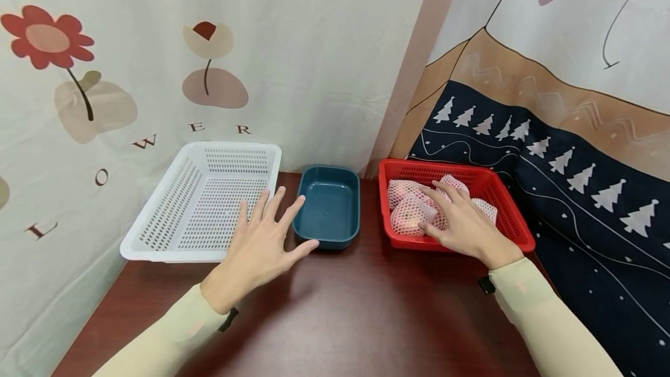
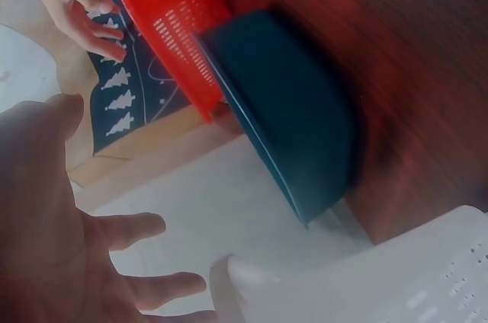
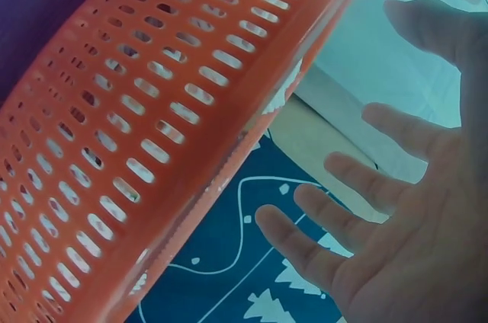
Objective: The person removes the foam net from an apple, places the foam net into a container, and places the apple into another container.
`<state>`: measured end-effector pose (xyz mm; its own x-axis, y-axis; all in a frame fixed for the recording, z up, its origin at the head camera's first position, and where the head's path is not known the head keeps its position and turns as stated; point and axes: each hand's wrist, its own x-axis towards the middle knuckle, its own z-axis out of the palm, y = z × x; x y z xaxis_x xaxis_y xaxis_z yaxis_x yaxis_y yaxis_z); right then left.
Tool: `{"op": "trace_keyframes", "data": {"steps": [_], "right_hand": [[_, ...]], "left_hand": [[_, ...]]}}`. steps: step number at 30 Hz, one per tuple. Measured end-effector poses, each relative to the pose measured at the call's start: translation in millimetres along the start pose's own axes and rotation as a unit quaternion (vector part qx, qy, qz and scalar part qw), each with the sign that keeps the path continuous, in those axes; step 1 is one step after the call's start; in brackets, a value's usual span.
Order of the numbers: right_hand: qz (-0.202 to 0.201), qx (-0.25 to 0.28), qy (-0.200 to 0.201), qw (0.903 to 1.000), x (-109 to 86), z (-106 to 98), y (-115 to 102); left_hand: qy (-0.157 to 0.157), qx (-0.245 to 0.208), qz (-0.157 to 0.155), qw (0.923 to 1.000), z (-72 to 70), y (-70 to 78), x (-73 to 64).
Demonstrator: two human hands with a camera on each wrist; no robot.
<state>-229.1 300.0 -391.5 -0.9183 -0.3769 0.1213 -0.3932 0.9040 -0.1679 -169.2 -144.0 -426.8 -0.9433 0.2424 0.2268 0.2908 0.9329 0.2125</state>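
Note:
In the head view my left hand (image 1: 262, 242) hovers with spread fingers over the front right corner of a white perforated basket (image 1: 141, 246), holding nothing. Beside its fingertips stands a dark teal dish (image 1: 328, 208) with nothing in it. My right hand (image 1: 463, 223) is above a red perforated basket (image 1: 515, 231), its fingers parted and slightly bent. Several round fruits in white foam nets (image 1: 410, 217) lie in that basket beneath it; their kind is hard to tell. The right wrist view shows the right hand (image 3: 404, 224) above the rim, with nothing in its grasp.
All three containers stand in a row toward the back of a dark red-brown table (image 1: 340, 313). Behind them hangs a pale curtain (image 1: 324, 63) with flower prints. A dark blue cloth with white trees (image 1: 560, 162) borders the right side, close to the red basket.

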Motion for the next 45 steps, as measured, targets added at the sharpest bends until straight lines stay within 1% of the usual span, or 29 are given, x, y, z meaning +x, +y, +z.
{"op": "trace_keyframes", "data": {"steps": [9,15,22,28,35,45], "right_hand": [[-0.009,0.007,-0.014,0.9998,6.1,-2.0,0.3],[-0.014,0.005,-0.024,0.9996,8.6,-3.1,0.4],[-0.031,0.001,-0.031,0.999,14.6,-2.9,0.3],[-0.039,0.003,-0.045,0.9982,19.3,-2.6,1.2],[-0.045,0.006,-0.065,0.9968,22.1,-3.5,0.8],[-0.061,0.008,-0.095,0.9935,29.5,-5.6,-1.6]], "left_hand": [[-0.001,-0.002,0.014,0.9999,2.1,6.9,2.4],[0.002,0.008,0.034,0.9994,6.0,13.7,4.5],[0.003,-0.001,0.049,0.9988,10.2,23.8,10.4],[0.0,-0.008,0.061,0.9981,14.0,31.7,15.5],[0.004,0.0,0.074,0.9972,21.1,40.3,22.0],[-0.017,-0.011,0.081,0.9965,28.1,52.7,28.1]]}}
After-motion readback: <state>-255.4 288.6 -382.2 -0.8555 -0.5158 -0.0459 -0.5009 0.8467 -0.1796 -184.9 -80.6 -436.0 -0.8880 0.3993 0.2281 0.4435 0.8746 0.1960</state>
